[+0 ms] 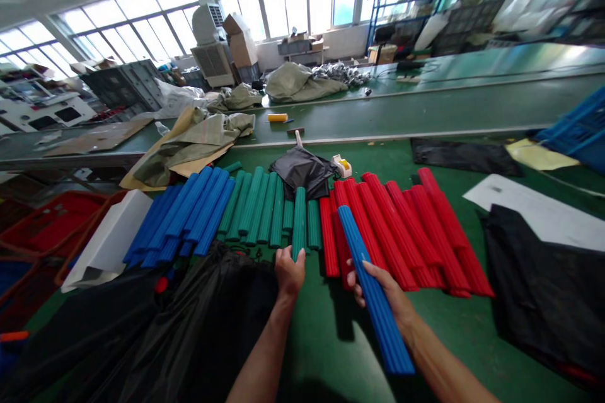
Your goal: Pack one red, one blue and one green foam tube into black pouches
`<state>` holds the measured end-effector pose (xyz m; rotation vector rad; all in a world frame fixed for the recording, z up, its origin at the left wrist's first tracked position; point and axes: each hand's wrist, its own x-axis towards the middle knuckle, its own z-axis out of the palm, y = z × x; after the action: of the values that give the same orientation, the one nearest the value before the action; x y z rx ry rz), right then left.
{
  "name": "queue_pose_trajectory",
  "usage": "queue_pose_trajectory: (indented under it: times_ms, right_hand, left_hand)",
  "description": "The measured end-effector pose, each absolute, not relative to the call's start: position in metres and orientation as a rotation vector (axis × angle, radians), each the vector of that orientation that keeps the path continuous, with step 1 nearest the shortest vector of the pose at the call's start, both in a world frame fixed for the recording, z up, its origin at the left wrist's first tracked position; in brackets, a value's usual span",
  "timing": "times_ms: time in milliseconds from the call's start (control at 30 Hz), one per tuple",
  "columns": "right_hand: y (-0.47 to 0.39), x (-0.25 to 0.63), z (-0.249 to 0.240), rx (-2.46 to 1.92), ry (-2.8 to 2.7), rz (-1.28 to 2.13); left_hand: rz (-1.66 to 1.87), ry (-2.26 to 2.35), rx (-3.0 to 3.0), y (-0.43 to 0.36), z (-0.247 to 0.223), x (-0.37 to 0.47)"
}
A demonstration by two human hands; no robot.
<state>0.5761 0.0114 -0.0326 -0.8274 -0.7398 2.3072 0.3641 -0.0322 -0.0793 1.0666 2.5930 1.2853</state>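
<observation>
My right hand (pixel 380 289) is wrapped round a blue ribbed tube (pixel 373 296), which tilts over the table's front part. The fingers of my left hand (pixel 290 269) close on the near end of a green ribbed tube (pixel 299 220). Several more green tubes (pixel 253 204) lie side by side left of that hand. Further left is a pile of blue tubes (pixel 189 211). To the right, beside the held blue tube, red tubes (pixel 387 227) lie in a stacked row. A black bag (pixel 302 170) rests behind the green tube.
Black bags (pixel 208 321) cover the table's left front, and another black bag (pixel 543 289) lies at right near a white sheet (pixel 539 208). A tape dispenser (pixel 342 166) stands behind the red tubes. Red crates (pixel 51 220) are at far left, a blue crate (pixel 579 129) at far right.
</observation>
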Motion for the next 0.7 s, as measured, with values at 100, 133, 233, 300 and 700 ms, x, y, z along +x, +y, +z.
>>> queue_pose_trajectory:
  times_ms: [100, 133, 233, 300, 700]
  right_hand:
    - [0.015, 0.578, -0.036, -0.816, -0.710, 2.313]
    - [0.016, 0.577, -0.037, -0.812, -0.684, 2.318]
    - [0.015, 0.572, -0.038, -0.728, -0.538, 2.346]
    - [0.012, 0.568, -0.036, -0.634, -0.431, 2.378]
    - [0.009, 0.632, -0.039, -0.465, -0.289, 2.459]
  left_hand:
    - [1.336, 2.523, 1.006, -0.045, -0.067, 0.382]
    - [1.362, 2.464, 0.987, -0.052, -0.059, 0.391]
    - [1.403, 2.156, 1.001, -0.073, -0.031, 0.426]
    - [1.370, 1.960, 1.046, -0.085, -0.016, 0.452]
    - [1.160, 1.892, 1.127, -0.054, -0.022, 0.469]
